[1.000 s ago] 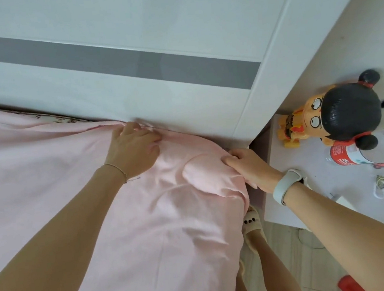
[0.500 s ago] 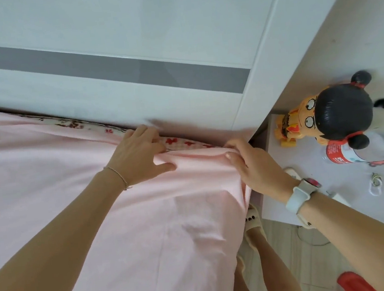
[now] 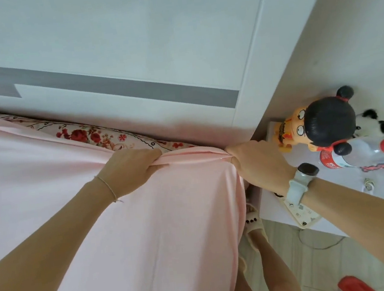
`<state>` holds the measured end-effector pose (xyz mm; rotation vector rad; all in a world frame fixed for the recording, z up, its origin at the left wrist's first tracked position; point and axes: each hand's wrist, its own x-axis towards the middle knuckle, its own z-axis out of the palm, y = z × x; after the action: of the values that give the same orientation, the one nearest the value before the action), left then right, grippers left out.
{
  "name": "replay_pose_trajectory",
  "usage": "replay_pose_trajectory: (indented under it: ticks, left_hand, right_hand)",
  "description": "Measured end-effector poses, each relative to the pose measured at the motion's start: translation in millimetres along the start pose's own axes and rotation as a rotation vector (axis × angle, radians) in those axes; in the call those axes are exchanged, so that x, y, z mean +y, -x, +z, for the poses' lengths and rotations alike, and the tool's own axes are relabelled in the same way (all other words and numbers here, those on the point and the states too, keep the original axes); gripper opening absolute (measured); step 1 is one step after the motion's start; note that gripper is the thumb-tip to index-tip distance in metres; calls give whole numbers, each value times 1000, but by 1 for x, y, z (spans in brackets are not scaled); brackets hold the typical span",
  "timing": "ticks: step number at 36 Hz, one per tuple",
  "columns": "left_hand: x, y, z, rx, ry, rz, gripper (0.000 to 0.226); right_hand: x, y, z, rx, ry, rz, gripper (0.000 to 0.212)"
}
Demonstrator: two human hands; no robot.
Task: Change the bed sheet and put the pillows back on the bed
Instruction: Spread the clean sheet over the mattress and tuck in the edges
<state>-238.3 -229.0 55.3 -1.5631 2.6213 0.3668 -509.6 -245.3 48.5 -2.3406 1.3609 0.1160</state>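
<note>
At the head corner of the bed, seen from the head camera, the left hand (image 3: 131,169) and the right hand (image 3: 257,164) each grip the gathered top edge of the pink sheet (image 3: 129,236), fingers curled round the fabric. That edge is pulled a little away from the white headboard (image 3: 128,57), baring a strip of flowered mattress cover (image 3: 84,134) beneath. Beside the bed, a nightstand (image 3: 337,215) carries a cartoon doll (image 3: 317,123) and a clear bottle (image 3: 364,153).
</note>
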Motion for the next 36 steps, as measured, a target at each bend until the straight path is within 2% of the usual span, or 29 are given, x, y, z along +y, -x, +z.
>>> replay_pose_trajectory:
  ticks: [3,5,7,9,12,15,20,21,24,27,31,36]
  left_hand:
    - [9,-3,6,130,-16,-103,18]
    - [15,-7,8,197,22,-198,27]
    - [19,-12,7,275,66,-255,34]
    - [25,-20,3,378,75,-268,27]
    - [42,-37,-6,576,55,-244,4]
    - [56,-53,-11,725,54,-226,10]
    - [57,-73,-9,845,-18,-235,8]
    - [55,-76,-5,857,-29,-235,10]
    - [51,-80,10,850,-61,-244,41]
    - [48,-80,26,847,-136,-262,30]
    - [52,-73,40,753,-209,-395,7]
    - [53,-56,48,597,-169,-629,32]
  right_hand:
    - [-5,-6,-3,-107,-398,181,23]
    - [-9,-8,-2,-127,-737,318,23]
    - [-12,-6,-1,-33,-878,365,23]
    - [-12,0,0,136,-882,321,22]
    - [-5,7,-1,374,-871,239,19]
    - [6,9,-6,565,-827,174,19]
    - [18,5,-10,709,-718,79,27]
    - [19,5,-9,726,-662,62,28]
    - [22,5,2,713,-575,64,28]
    - [25,7,16,640,-563,128,21]
    - [30,7,36,489,-580,211,12]
    - [28,3,55,522,-630,291,16]
